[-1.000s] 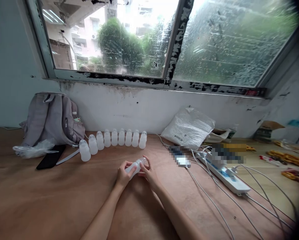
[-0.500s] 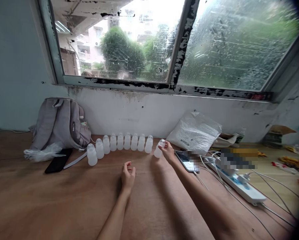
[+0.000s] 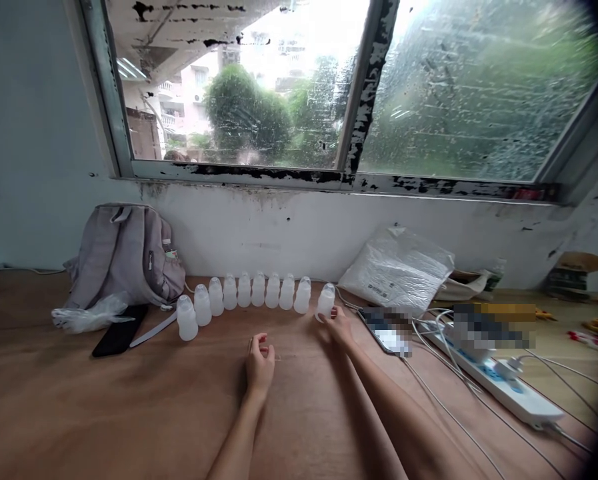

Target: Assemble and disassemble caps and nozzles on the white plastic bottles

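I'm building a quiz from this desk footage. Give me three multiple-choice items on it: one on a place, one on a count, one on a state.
1. Where does the bottle at the right hand stand?
A. at the right end of the bottle row
B. on the grey backpack
C. on the windowsill

2. How many small white plastic bottles stand on the table, counting that one?
A. four
B. nine
C. fifteen

3. What is the state of the left hand?
A. gripping a bottle
B. resting on the wooden table with no bottle in it
C. lifting the black phone

Answers:
1. A: the end bottle stands apart to the right of the bottle row, fingers against it.
2. B: eight in the row plus the end one.
3. B: it lies loosely curled on the wooden table, far from the black phone.
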A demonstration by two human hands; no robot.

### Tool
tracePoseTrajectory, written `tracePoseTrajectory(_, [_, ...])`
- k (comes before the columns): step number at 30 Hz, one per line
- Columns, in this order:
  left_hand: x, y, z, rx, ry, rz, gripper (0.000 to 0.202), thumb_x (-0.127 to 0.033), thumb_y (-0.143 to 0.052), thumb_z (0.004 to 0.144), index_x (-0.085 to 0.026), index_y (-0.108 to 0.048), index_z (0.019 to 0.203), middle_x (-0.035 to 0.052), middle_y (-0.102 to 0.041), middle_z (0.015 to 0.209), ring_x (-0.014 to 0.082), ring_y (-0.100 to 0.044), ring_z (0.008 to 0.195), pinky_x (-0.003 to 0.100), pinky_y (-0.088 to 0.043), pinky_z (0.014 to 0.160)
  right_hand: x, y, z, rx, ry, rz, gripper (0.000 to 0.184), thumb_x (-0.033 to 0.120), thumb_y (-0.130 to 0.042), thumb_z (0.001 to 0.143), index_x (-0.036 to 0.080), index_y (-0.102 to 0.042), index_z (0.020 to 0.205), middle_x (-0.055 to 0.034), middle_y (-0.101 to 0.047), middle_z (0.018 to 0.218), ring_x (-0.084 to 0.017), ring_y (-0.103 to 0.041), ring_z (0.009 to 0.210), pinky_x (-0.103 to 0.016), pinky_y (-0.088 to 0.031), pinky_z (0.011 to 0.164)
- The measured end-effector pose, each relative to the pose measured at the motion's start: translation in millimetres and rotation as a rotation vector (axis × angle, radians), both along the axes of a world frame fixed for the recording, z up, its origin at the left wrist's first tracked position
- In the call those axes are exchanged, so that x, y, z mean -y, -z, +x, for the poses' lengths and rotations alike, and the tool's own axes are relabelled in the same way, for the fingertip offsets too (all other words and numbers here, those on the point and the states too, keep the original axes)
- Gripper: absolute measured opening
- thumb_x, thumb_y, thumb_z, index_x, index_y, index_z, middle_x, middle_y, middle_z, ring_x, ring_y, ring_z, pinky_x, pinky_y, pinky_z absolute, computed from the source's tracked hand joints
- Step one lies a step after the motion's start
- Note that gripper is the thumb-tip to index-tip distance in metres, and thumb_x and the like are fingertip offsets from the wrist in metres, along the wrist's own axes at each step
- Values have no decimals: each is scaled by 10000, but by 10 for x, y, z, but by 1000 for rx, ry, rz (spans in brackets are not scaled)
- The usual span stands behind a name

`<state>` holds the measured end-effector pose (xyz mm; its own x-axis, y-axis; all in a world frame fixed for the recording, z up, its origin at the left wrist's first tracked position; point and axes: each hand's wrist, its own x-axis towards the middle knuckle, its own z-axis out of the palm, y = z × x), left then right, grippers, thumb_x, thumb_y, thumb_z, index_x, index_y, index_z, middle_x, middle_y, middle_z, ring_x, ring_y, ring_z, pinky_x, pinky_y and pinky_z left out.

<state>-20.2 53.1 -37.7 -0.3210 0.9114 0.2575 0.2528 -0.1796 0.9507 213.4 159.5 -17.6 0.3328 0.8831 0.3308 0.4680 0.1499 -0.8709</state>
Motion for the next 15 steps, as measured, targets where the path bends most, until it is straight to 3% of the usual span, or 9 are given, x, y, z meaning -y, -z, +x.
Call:
tracePoseTrajectory(7, [-8, -2, 4, -37, 4, -10, 204, -206, -470, 726, -191, -492, 929, 64, -558, 974, 131, -560, 696, 259, -442, 684, 66, 16, 115, 62, 28, 44, 257, 273, -643, 544, 203, -512, 753, -78, -600, 737, -239, -559, 684, -329, -389, 640])
tracePoseTrajectory(15, [4, -18, 2, -48, -20, -20, 196, -186, -482, 711, -195, -514, 904, 47, -580, 942, 114, -570, 672, 238, -449, 669, 165, 62, 224, 169, -62, -38, 414, 351, -602, 592, 129, -526, 932, -121, -629, 875, -249, -594, 781, -331, -443, 698])
